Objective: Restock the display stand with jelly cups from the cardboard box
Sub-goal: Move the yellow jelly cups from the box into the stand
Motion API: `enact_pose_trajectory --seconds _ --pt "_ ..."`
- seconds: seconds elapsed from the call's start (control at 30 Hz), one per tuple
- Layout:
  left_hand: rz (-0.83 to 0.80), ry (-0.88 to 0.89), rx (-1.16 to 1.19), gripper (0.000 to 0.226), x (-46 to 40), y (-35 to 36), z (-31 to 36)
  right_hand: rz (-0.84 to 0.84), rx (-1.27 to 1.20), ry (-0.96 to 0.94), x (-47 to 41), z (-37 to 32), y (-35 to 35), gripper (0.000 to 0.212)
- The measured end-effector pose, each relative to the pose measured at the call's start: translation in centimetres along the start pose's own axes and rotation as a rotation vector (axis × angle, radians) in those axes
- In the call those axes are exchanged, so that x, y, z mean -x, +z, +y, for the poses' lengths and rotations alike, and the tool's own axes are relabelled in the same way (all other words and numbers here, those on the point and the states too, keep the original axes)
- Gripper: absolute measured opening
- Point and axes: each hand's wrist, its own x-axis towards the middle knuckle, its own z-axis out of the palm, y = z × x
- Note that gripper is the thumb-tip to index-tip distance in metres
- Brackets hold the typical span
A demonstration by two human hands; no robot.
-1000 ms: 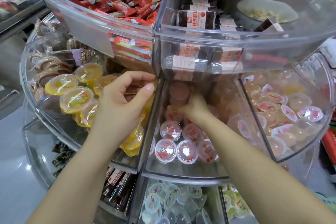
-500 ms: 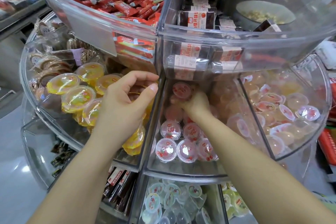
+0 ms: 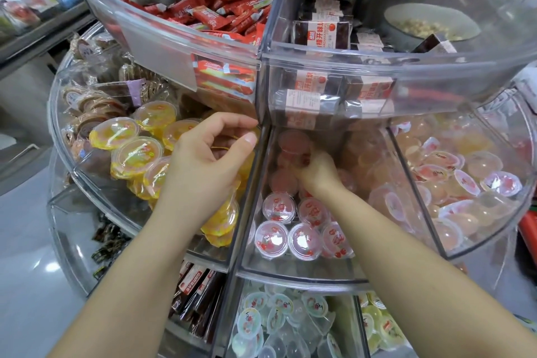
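The right hand (image 3: 315, 170) reaches deep into the middle bin (image 3: 290, 273) of the stand (image 3: 151, 26), its fingers (image 3: 303, 158) curled round a red jelly cup (image 3: 293, 141) that sits at about 11 o'clock from the knuckles, at the back of the bin under the upper tier. The cup seems tilted with its broad face toward the camera, so its axis runs roughly front to back; the clear wall blurs it, so the exact lean cannot be told. Nearer the front, at 6 o'clock from that hand, more red cups (image 3: 290, 237) lie lid-up in two rough rows, leaving a gap between them and the held cup. The left hand (image 3: 203, 171) rests in the neighbouring bin at 9 o'clock, over the yellow cups (image 3: 136, 151), its fingers loosely bent and the thumb near the divider (image 3: 252, 183); whether it holds a cup cannot be told. The right hand is plainly the nearer one to the held cup, and the likely next move is to set it down at the back and let go. The cardboard box is not in view
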Motion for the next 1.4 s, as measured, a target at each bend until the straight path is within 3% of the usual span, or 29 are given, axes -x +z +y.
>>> enact_pose_trajectory --seconds 0.13,0.23,0.37,0.5,0.6,0.7,0.77,0.83,0.9,1.0,1.1,1.4 --pt "0.016 0.012 0.005 0.015 0.1 -0.8 0.2 -0.071 -0.152 0.071 0.8 -0.7 -1.3 0.058" --pt "0.045 0.044 0.005 0.017 0.6 -2.6 0.1 -0.023 -0.219 0.134 3.4 -2.0 -3.3 0.063" --pt "0.102 0.098 0.012 0.022 3.0 -7.2 -0.9 0.103 -0.424 -0.013 9.6 -5.9 -3.4 0.025" --pt "0.237 0.085 0.009 0.021 7.2 -13.4 -3.3 -0.067 -0.517 -0.236 15.2 -12.0 0.5 0.013" --pt "0.376 -0.013 0.021 0.02 11.6 -18.7 -6.2 -0.079 -0.308 -0.379 18.4 -15.4 5.4 0.01" --pt "0.528 -0.157 0.048 0.023 16.1 -23.6 -10.1 0.001 0.051 -0.533 20.3 -17.3 9.2 0.025" --pt "0.564 -0.256 0.07 0.027 18.5 -25.9 -12.7 0.051 0.117 -0.513 21.0 -17.9 10.8 0.029" --pt "0.551 -0.345 0.108 0.034 20.3 -27.5 -14.8 0.064 0.041 -0.507 22.4 -19.0 12.5 0.021" --pt "0.502 -0.41 0.094 0.037 21.9 -28.9 -16.2 -0.027 -0.021 -0.55 24.8 -20.2 15.1 0.017" --pt "0.421 -0.427 0.025 0.029 23.6 -30.6 -16.7 -0.219 0.033 -0.57 28.0 -21.7 19.8 0.016" --pt "0.342 -0.398 0.022 0.021 23.6 -31.4 -16.2 -0.3 0.028 -0.474 29.3 -22.1 22.3 0.015" --pt "0.075 -0.159 0.035 0.014 16.3 -26.0 -10.9 -0.106 -0.182 -0.28 28.1 -19.2 14.5 0.012"
